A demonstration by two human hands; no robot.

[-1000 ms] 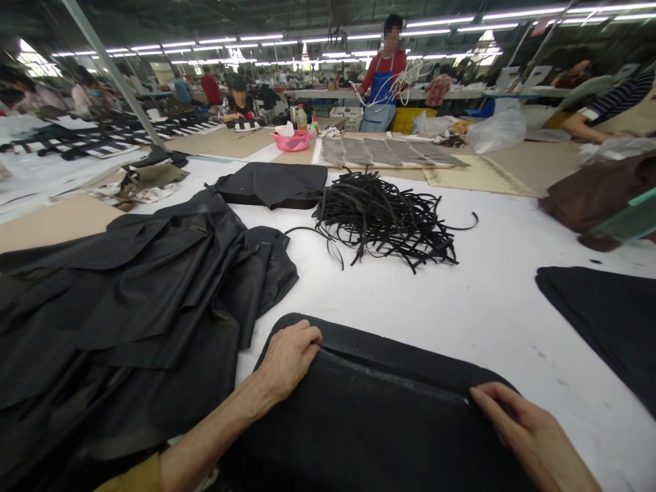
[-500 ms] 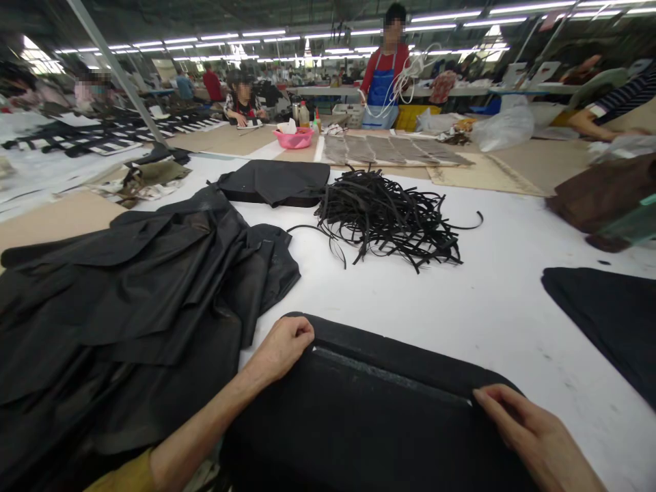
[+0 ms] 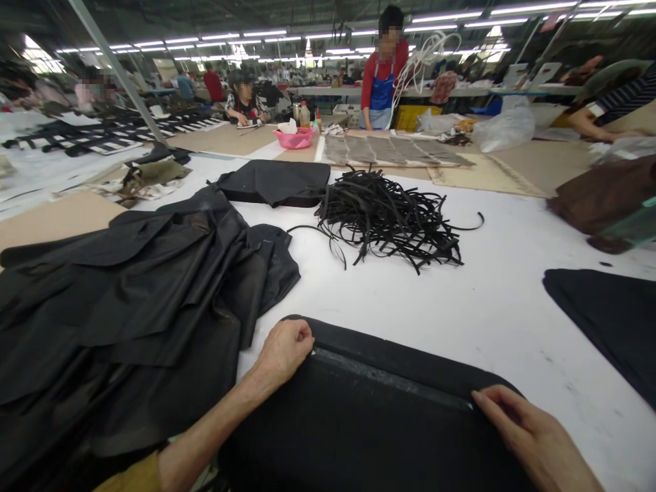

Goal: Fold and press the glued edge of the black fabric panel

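Note:
A black padded panel (image 3: 369, 417) with a folded top edge lies on the white table (image 3: 492, 307) right in front of me. My left hand (image 3: 281, 352) is curled, fingers closed on the panel's upper left corner. My right hand (image 3: 533, 437) rests at the upper right corner, fingers pressed together on the fold. A big heap of black fabric pieces (image 3: 123, 307) lies just left of my left arm.
A tangle of black straps (image 3: 389, 219) sits mid-table, a folded black piece (image 3: 274, 181) beside it. More black fabric (image 3: 609, 321) lies at right. A pink bowl (image 3: 294, 139) and grey panels (image 3: 389, 152) are farther back. A person in a blue apron (image 3: 382, 75) stands behind.
My left hand slid slightly left along the panel's top edge, then stayed. The person in the apron lifted white cords higher.

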